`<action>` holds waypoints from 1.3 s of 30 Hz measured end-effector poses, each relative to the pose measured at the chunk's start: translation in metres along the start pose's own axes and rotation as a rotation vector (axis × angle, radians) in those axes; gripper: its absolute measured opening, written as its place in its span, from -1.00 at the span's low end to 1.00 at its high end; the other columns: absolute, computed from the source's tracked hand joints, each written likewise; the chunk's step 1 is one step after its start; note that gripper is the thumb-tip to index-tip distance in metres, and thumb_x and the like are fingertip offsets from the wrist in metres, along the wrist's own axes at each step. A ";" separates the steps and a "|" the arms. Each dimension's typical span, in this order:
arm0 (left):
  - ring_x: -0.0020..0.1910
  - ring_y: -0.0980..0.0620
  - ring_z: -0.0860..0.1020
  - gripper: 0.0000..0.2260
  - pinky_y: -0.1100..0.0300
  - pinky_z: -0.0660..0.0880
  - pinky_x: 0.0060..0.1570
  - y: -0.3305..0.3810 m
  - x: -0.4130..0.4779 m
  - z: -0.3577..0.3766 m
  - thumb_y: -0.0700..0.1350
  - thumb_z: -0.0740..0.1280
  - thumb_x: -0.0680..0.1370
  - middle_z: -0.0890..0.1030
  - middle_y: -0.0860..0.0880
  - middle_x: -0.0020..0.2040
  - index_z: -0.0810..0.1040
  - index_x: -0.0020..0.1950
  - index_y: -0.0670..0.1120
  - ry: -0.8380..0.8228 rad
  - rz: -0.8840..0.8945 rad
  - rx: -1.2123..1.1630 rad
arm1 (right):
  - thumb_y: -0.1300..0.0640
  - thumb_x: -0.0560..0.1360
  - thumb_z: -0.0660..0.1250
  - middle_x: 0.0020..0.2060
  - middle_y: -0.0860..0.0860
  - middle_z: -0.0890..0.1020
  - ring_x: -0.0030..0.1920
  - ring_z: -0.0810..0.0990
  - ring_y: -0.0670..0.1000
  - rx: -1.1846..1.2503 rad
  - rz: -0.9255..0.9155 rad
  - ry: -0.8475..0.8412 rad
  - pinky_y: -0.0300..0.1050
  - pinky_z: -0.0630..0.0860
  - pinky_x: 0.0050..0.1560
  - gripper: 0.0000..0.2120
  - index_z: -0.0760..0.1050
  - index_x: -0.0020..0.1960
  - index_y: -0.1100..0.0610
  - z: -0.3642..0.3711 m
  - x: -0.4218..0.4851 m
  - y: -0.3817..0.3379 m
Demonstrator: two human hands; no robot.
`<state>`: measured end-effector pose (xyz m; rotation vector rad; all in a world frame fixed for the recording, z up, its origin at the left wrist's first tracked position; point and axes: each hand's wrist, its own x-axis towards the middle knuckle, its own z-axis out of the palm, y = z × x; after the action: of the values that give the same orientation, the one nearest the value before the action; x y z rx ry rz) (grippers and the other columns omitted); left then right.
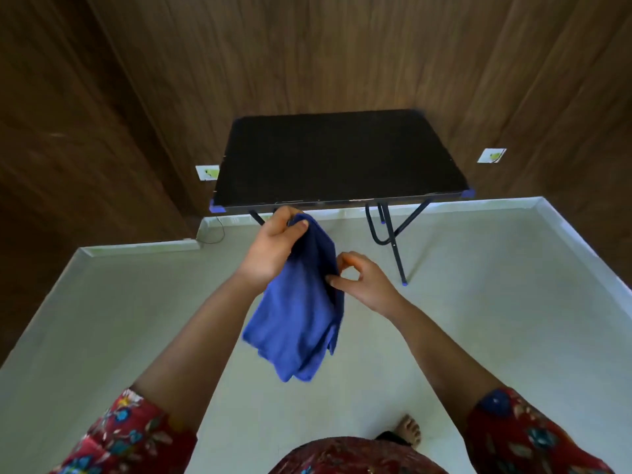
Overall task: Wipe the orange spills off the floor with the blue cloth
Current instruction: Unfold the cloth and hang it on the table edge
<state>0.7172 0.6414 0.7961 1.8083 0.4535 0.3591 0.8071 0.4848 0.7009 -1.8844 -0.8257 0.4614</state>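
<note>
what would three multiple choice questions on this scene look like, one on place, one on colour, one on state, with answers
1. Where is the blue cloth?
A. lying on the floor
B. hanging in the air from the left hand
C. spread on the table

2. What colour are the table's corner caps?
A. blue
B. orange
C. white

3. What state is the right hand in?
A. gripping a table leg
B. flat on the floor
C. fingers at the cloth's edge

Answers:
1 B, the left hand pinches its top and it dangles above the floor.
2 A, a corner cap on the table is blue.
3 C, the right hand touches the cloth's side.
</note>
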 end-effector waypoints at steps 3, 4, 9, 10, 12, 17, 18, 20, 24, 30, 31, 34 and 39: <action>-0.14 0.03 0.39 -0.84 0.24 0.34 -0.19 -0.001 -0.003 -0.003 -0.18 0.22 0.62 0.44 -0.12 -0.14 0.47 0.05 -0.28 0.004 -0.060 -0.106 | 0.10 0.43 0.48 0.01 -0.06 0.61 0.09 0.51 -0.08 -0.018 0.037 -0.076 -0.25 0.42 0.13 -0.79 0.59 0.04 0.08 0.002 -0.007 0.010; -0.13 0.03 0.42 -0.87 0.23 0.36 -0.16 0.001 -0.005 -0.005 -0.17 0.22 0.62 0.47 -0.12 -0.13 0.49 0.02 -0.22 0.010 -0.070 -0.141 | 0.10 0.43 0.49 -0.04 -0.07 0.64 0.03 0.57 -0.09 -0.012 0.101 -0.111 -0.23 0.48 0.09 -0.81 0.59 0.02 0.03 0.004 -0.009 0.011; -0.10 0.09 0.56 -0.87 0.22 0.48 -0.05 -0.005 -0.005 -0.027 -0.15 0.22 0.62 0.61 0.00 -0.12 0.53 -0.08 -0.04 0.178 -0.105 -0.360 | 0.16 0.38 0.44 -0.24 -0.12 0.67 -0.17 0.63 -0.13 -0.029 0.339 -0.208 -0.18 0.52 -0.12 -0.86 0.54 -0.15 -0.04 0.012 -0.028 0.041; -0.10 0.09 0.56 -0.88 0.21 0.47 -0.05 -0.010 -0.006 -0.034 -0.15 0.22 0.62 0.61 0.00 -0.11 0.52 -0.08 -0.04 0.239 -0.119 -0.357 | 0.15 0.36 0.43 -0.24 -0.11 0.67 -0.18 0.62 -0.12 -0.022 0.341 -0.181 -0.17 0.51 -0.10 -0.87 0.56 -0.14 -0.03 0.008 -0.032 0.050; -0.04 0.04 0.54 -0.88 0.14 0.44 0.01 -0.024 -0.008 -0.049 -0.14 0.23 0.62 0.60 -0.02 -0.06 0.51 -0.09 -0.01 0.362 -0.165 -0.315 | 0.13 0.35 0.42 -0.25 -0.04 0.65 -0.22 0.58 -0.08 -0.017 0.360 -0.104 -0.11 0.49 -0.12 -0.90 0.57 -0.14 0.04 -0.005 -0.037 0.064; -0.03 -0.06 0.50 -0.92 0.01 0.47 0.02 -0.056 -0.008 -0.079 -0.12 0.23 0.61 0.56 -0.13 0.00 0.51 0.00 -0.06 0.465 -0.244 -0.133 | 0.15 0.53 0.39 -0.24 0.03 0.63 -0.22 0.59 -0.03 0.107 0.471 -0.027 -0.17 0.54 -0.19 -0.91 0.62 -0.10 0.16 -0.044 -0.036 0.059; -0.06 -0.04 0.51 -0.92 0.06 0.47 -0.04 -0.059 -0.008 -0.080 -0.13 0.24 0.61 0.56 -0.12 0.00 0.50 0.05 -0.07 0.465 -0.239 -0.078 | 0.13 0.55 0.36 -0.24 0.04 0.63 -0.23 0.60 -0.02 0.118 0.471 -0.019 -0.18 0.56 -0.21 -0.86 0.61 -0.08 0.20 -0.048 -0.033 0.054; -0.17 0.07 0.52 -0.92 0.20 0.47 -0.19 -0.062 -0.008 -0.077 -0.17 0.25 0.60 0.57 -0.07 -0.05 0.50 0.08 -0.06 0.459 -0.202 -0.014 | 0.11 0.59 0.29 -0.23 0.06 0.59 -0.23 0.56 0.01 0.147 0.456 0.011 -0.18 0.52 -0.24 -0.79 0.56 -0.06 0.26 -0.048 -0.025 0.043; -0.18 0.14 0.55 -0.80 0.24 0.52 -0.21 -0.058 -0.010 -0.062 -0.22 0.21 0.62 0.59 0.04 -0.12 0.47 0.13 0.06 0.343 -0.089 0.047 | 0.01 0.66 0.10 -0.09 0.03 0.57 -0.05 0.52 0.04 0.217 0.501 0.113 -0.05 0.47 -0.01 -0.75 0.47 0.00 0.12 -0.040 -0.006 0.020; 0.35 0.08 0.34 -0.47 0.19 0.33 0.30 -0.057 0.001 -0.035 -0.22 0.43 0.46 0.34 0.02 0.41 0.36 0.35 0.12 -0.111 0.013 0.562 | 0.02 0.61 0.24 -0.17 -0.03 0.62 -0.09 0.58 -0.04 0.333 0.305 0.049 -0.17 0.47 -0.04 -0.81 0.53 -0.13 0.01 -0.042 0.013 -0.037; 0.36 0.20 0.28 -0.33 0.32 0.25 0.31 -0.053 0.001 -0.024 -0.17 0.51 0.41 0.27 0.06 0.45 0.29 0.44 0.08 -0.223 0.077 0.542 | 0.03 0.60 0.27 -0.20 -0.03 0.63 -0.11 0.58 -0.06 0.328 0.268 0.005 -0.19 0.47 -0.06 -0.82 0.55 -0.15 0.02 -0.041 0.015 -0.047; -0.02 0.44 0.48 -0.41 0.55 0.41 -0.01 -0.036 0.003 0.009 -0.13 0.49 0.45 0.48 0.12 0.24 0.34 0.42 -0.01 -0.412 0.103 0.297 | 0.07 0.57 0.32 -0.22 -0.03 0.66 -0.15 0.62 -0.07 0.382 0.213 -0.057 -0.23 0.50 -0.08 -0.86 0.59 -0.14 0.04 -0.043 0.021 -0.073; -0.23 -0.01 0.45 -0.44 0.01 0.42 -0.15 -0.017 0.014 0.016 0.20 0.24 0.53 0.50 -0.16 -0.25 0.49 -0.13 -0.37 -0.246 0.080 0.087 | -0.06 0.43 0.46 -0.11 -0.06 0.67 -0.01 0.65 -0.04 0.435 0.151 -0.047 -0.17 0.55 0.04 -0.79 0.54 0.00 -0.01 -0.067 0.012 -0.072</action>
<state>0.7346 0.6390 0.7755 1.9294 0.2276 0.1698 0.8332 0.4708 0.7953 -1.5388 -0.5594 0.7195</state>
